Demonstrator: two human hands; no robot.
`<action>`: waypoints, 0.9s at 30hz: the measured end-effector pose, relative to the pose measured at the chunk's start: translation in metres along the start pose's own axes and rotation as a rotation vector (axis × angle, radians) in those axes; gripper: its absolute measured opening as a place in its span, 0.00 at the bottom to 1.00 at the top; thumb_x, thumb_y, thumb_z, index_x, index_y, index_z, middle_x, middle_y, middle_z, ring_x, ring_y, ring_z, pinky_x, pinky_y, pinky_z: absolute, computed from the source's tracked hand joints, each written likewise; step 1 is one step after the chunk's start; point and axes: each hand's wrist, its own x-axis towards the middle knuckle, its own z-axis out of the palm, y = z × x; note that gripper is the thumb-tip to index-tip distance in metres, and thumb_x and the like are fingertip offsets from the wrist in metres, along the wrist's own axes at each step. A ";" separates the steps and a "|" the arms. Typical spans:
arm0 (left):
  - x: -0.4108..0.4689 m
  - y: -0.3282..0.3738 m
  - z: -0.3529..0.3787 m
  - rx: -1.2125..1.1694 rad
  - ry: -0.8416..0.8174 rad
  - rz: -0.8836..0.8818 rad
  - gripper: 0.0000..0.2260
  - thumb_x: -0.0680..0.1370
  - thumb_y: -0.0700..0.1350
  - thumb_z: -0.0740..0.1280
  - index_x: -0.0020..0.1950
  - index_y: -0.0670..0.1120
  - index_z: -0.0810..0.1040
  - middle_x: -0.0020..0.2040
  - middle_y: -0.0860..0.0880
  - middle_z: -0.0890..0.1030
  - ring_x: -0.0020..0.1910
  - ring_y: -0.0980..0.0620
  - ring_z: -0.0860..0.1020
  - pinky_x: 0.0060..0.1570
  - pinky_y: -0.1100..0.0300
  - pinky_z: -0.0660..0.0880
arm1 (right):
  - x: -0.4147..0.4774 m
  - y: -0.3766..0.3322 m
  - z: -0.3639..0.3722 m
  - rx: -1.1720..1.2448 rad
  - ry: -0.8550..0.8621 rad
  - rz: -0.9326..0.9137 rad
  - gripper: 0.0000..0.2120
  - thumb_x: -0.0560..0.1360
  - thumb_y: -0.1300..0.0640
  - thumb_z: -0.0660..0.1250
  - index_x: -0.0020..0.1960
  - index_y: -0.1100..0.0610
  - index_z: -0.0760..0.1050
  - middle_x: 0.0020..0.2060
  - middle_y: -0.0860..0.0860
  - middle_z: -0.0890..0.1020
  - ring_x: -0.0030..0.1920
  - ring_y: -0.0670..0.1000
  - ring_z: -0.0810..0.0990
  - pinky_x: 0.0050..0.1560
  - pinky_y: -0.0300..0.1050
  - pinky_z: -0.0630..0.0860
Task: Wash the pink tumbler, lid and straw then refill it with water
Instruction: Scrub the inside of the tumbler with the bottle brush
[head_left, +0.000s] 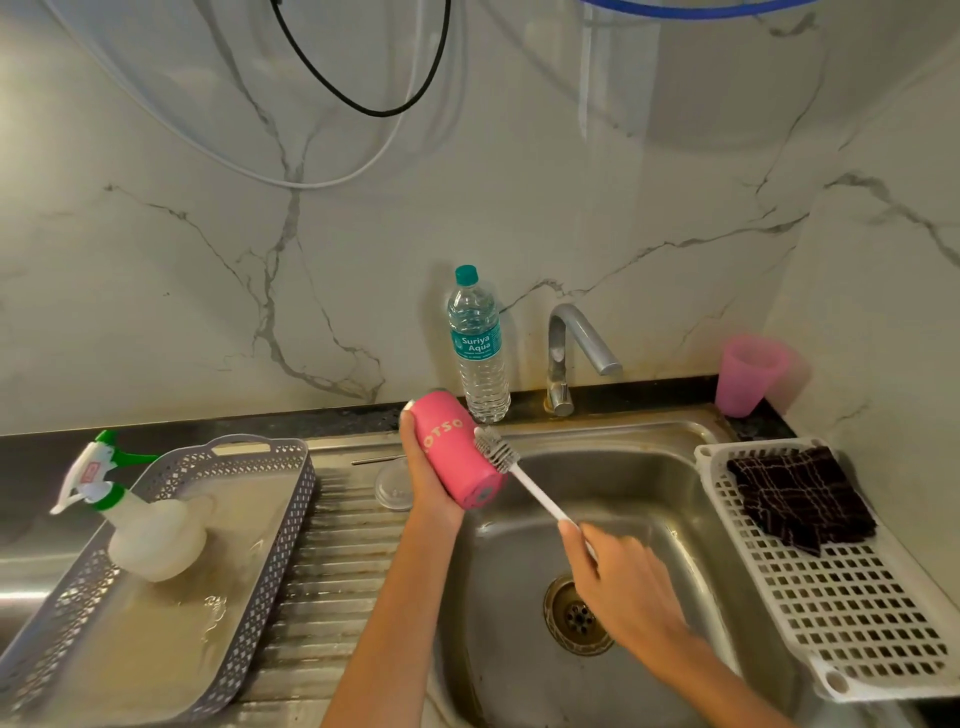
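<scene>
The right hand (618, 582) pinches a white bottle brush (511, 465) over the open steel sink (623, 467); its bristles touch the pink tumbler (454, 449), which the left hand's (423, 467) grip wraps at the basin's left edge. A grey perforated basket (291, 519) holds a white spray bottle (150, 535).

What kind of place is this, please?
Most likely a home kitchen: a steel sink with a faucet, a ribbed draining board, and a marble-patterned backsplash.

A single head-worn wide-angle camera looked forward and down from close above the sink (613, 519), facing the marble wall (363, 234) at the far side; the tray (249, 519) lay left, the rack (831, 597) right.
</scene>
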 end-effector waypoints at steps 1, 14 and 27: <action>-0.001 -0.001 -0.002 0.038 -0.008 -0.021 0.31 0.71 0.69 0.66 0.61 0.45 0.75 0.44 0.43 0.84 0.40 0.45 0.84 0.43 0.50 0.82 | 0.003 0.001 0.001 -0.006 0.017 0.001 0.24 0.79 0.37 0.45 0.33 0.50 0.63 0.25 0.49 0.74 0.30 0.54 0.76 0.35 0.51 0.76; -0.009 -0.019 -0.014 0.251 -0.180 -0.120 0.35 0.74 0.70 0.61 0.68 0.44 0.73 0.58 0.39 0.82 0.56 0.40 0.82 0.56 0.41 0.78 | 0.032 -0.008 -0.001 0.012 0.068 0.034 0.23 0.81 0.41 0.49 0.34 0.52 0.66 0.26 0.48 0.74 0.30 0.52 0.76 0.32 0.49 0.74; -0.010 -0.013 0.004 0.189 -0.016 -0.060 0.29 0.73 0.64 0.68 0.67 0.47 0.72 0.50 0.42 0.84 0.44 0.44 0.84 0.38 0.51 0.82 | 0.014 -0.014 0.002 -0.018 0.038 0.042 0.22 0.81 0.40 0.48 0.33 0.51 0.62 0.28 0.49 0.75 0.35 0.56 0.78 0.38 0.52 0.76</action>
